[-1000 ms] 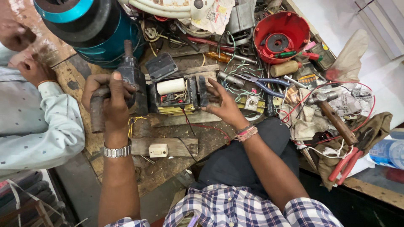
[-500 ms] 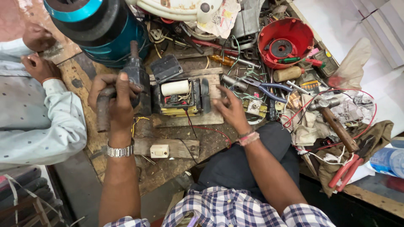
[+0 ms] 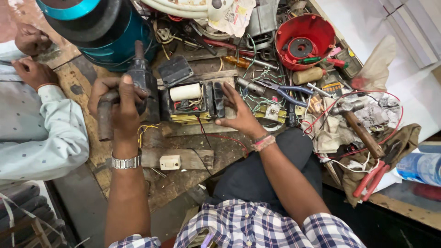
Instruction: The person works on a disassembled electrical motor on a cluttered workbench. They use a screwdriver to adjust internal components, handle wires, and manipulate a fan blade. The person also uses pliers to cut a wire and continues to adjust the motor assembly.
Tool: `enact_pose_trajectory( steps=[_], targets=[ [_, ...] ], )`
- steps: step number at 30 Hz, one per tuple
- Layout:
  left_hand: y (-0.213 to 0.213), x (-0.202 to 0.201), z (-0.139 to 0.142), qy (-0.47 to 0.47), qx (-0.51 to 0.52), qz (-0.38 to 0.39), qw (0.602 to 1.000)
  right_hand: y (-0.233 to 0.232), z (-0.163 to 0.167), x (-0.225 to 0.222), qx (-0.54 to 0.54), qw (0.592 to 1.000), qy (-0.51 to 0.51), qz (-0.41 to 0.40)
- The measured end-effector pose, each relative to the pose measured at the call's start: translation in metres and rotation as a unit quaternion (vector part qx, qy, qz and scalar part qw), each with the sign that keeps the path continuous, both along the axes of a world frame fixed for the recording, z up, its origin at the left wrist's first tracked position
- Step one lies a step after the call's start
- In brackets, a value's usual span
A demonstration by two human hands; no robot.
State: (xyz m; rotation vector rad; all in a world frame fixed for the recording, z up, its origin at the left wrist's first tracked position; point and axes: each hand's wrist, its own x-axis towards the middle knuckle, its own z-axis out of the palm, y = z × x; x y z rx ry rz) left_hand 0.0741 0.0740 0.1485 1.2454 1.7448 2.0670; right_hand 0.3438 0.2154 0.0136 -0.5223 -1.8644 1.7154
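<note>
My left hand (image 3: 120, 98) grips a dark, worn power drill (image 3: 138, 82) by its handle, lying on the wooden bench beside a small transformer (image 3: 190, 102) with a white-taped coil. My right hand (image 3: 240, 115) presses against the transformer's right side, fingers spread on its metal frame. Red and black wires (image 3: 216, 138) trail from the transformer toward me. A metal watch is on my left wrist, and a pink band on my right.
Another person's hands (image 3: 32, 55) and pale sleeve rest at the left. A big teal and black cylinder (image 3: 98, 27) stands at the back. A red bowl (image 3: 304, 39), blue-handled pliers (image 3: 282, 92), a hammer (image 3: 360, 131), red pliers (image 3: 374, 177) and a white switch (image 3: 170, 162) crowd the bench.
My right hand slid from the clutter at the right onto the transformer's side. My left hand kept its hold on the drill. The view shifted slightly.
</note>
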Motion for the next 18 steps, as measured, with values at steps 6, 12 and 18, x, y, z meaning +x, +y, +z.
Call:
enact_pose_trajectory(
  steps=[6,12,18],
  targets=[
    [0.002,-0.002,-0.002,-0.019,0.002,0.000,1.000,0.013,0.000,-0.008,-0.026,0.997,-0.067,-0.007],
    [-0.011,-0.001,0.011,-0.050,-0.016,-0.062,0.997,0.007,-0.009,-0.007,-0.003,0.991,-0.114,-0.065],
    [-0.037,-0.009,0.055,0.096,-0.133,-0.170,0.972,-0.007,-0.006,-0.004,0.123,0.981,-0.089,-0.122]
  ],
)
